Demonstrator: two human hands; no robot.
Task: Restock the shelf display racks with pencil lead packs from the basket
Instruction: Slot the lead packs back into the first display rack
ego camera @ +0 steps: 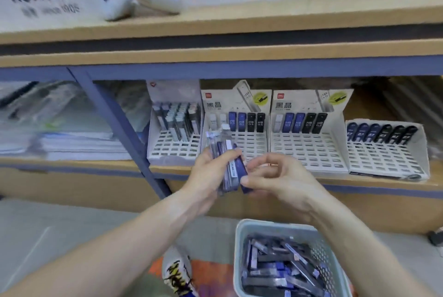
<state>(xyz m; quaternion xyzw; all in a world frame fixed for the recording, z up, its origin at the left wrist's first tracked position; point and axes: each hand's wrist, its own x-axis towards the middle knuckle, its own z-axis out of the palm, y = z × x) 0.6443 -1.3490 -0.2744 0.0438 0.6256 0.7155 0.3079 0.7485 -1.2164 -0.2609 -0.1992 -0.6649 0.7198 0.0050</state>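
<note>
Head cam, only view we've got. We're mid-restock imo: left hand [211, 172] is clamped round a bunch of lead packs [223, 152], held upright just in front of the 2nd rack [249, 145]. Right hand [275, 176] has thumb + fingers pinched on one blue pack [242, 172] at the edge of the bunch, looks like we're peeling it off to slot it. Rest of the stock sits in the basket [239, 248] on the floor, below the right arm.

Next move prob needs that blue pack lifted clear, turned upright w/ label facing out, then dropped into a free slot by the other blues. Slots are narrow so it has to go in straight, and the left hand can't loosen or the bunch fans out.

Counts: 4 racks on the shelf [167, 167]. 2nd rack has 6 packs (2 white, 2 blue, 2 black), 3rd [309, 150] has 5 (1 white, 2 blue, 2 black), 4th [383, 155] has 6 (3 blue, 3 black). 1st rack [175, 148] is too blurry to count, same for the bunch and basket.
</note>
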